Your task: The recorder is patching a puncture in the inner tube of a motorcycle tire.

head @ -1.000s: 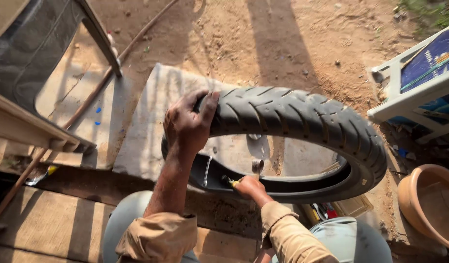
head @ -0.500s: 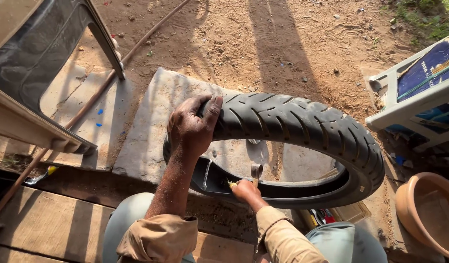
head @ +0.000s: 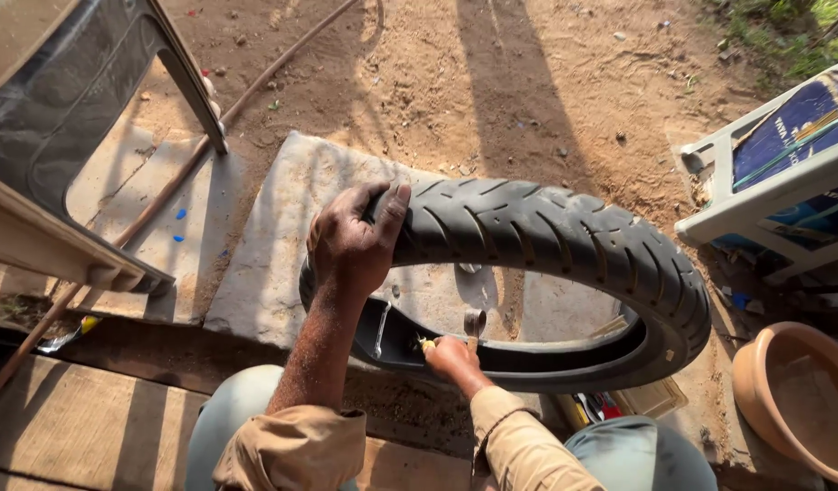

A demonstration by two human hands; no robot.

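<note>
A black motorcycle tyre (head: 564, 236) stands tilted on edge over a flat stone slab (head: 274, 245), between my knees. My left hand (head: 351, 245) grips the tyre's upper left tread, thumb over the top. My right hand (head: 451, 356) reaches inside the tyre's lower inner wall, closed on a small metal tool (head: 473, 325) with a yellowish bit beside the fingers. What the tool's tip touches is hidden by the hand.
A plastic chair (head: 64, 118) stands at the left on sandy ground. A white crate (head: 783, 173) with blue contents sits at the right, a terracotta bowl (head: 796, 400) below it. A thin hose (head: 164, 191) runs diagonally across the dirt. Wooden planks (head: 74, 436) lie at bottom left.
The view has shifted slightly lower. My left hand keeps its hold on the tread. My right hand has moved a little inside the tyre with the tool.
</note>
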